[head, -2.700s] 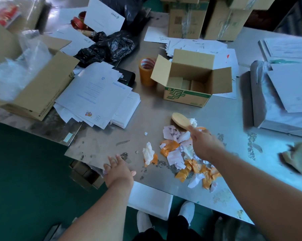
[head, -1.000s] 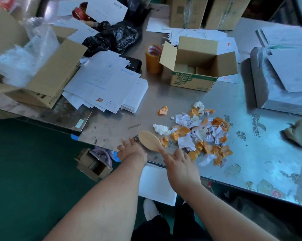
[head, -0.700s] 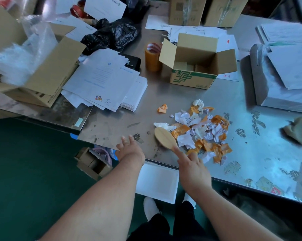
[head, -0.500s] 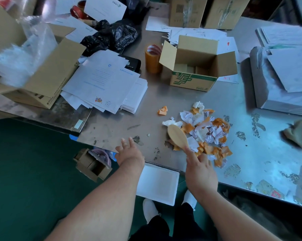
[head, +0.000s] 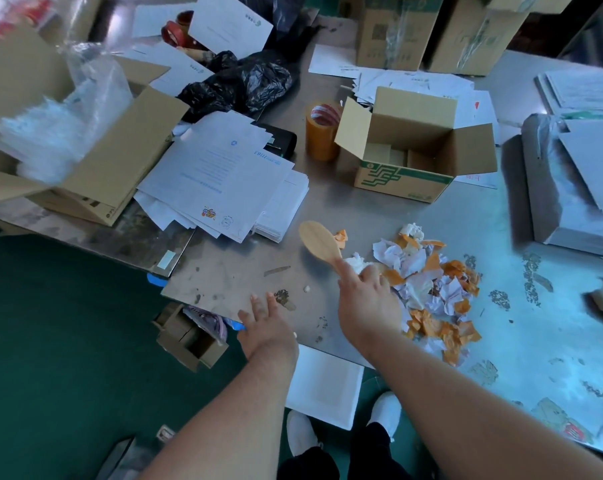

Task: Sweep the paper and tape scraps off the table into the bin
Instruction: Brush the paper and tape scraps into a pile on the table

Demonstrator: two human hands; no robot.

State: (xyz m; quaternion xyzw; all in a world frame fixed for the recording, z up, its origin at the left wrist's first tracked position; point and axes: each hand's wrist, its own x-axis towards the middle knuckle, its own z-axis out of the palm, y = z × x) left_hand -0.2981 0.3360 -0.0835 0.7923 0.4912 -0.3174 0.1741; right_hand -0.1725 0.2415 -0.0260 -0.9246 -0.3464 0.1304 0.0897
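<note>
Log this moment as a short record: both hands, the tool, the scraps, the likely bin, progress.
right hand: grips the handle of the wooden brush, its head left of the pile
left hand: open, fingers spread at the near edge of the table
scraps: white paper and orange tape heaped on the table; one orange scrap apart, beside the brush head
bin: likely the white container on the floor below the near edge
progress: pile not yet swept off

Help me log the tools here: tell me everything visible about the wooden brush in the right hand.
The brush is pale, smooth wood: an oval head narrowing to a handle gripped by the right hand. Its plain back faces the camera; bristles are hidden. The head sits left of the scrap pile, beside a stray orange scrap.
</note>
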